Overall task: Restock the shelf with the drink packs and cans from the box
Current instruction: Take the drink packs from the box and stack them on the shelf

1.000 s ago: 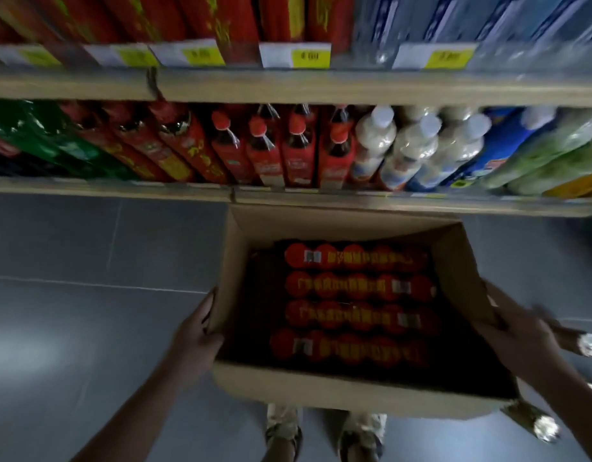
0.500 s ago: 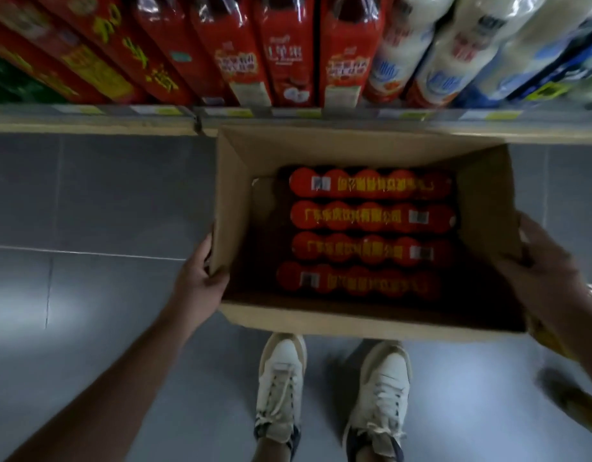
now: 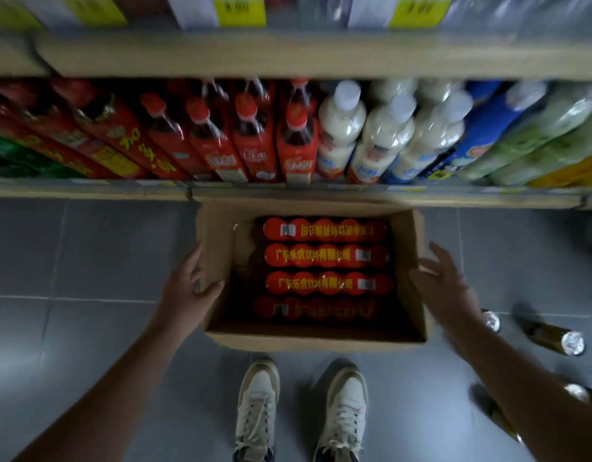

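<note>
Left hand (image 3: 188,291) pinches the box (image 3: 314,341) wall, right hand (image 3: 444,281) spread at the opposite wall; a 1-handed lift could spill the 4 drink packs (image 3: 324,255) between them.

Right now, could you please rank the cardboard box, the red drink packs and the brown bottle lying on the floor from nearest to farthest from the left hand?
1. cardboard box: the left hand holds its left wall.
2. red drink packs: inside the box, toward its middle.
3. brown bottle: on the floor, beyond the box's right side.
</note>
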The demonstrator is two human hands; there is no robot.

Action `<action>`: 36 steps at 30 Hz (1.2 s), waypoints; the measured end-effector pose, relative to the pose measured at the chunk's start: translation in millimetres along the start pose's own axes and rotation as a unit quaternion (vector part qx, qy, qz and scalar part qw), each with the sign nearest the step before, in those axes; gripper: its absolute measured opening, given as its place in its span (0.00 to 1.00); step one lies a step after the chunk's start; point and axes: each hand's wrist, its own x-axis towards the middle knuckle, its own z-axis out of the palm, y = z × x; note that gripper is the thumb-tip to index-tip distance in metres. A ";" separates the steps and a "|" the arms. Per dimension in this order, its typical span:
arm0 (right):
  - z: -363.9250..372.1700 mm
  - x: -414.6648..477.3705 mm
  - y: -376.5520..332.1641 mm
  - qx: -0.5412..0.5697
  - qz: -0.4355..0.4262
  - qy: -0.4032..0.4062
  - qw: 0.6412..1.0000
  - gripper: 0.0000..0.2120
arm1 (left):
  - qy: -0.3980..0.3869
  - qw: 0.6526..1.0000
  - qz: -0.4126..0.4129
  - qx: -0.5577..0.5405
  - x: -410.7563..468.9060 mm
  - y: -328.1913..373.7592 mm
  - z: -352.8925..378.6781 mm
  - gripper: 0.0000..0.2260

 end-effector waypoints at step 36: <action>-195.8 -191.2 -242.3 0.023 -0.090 -0.057 0.994 0.23 | -0.081 0.990 0.108 0.046 -196.2 266.3 -85.1 0.17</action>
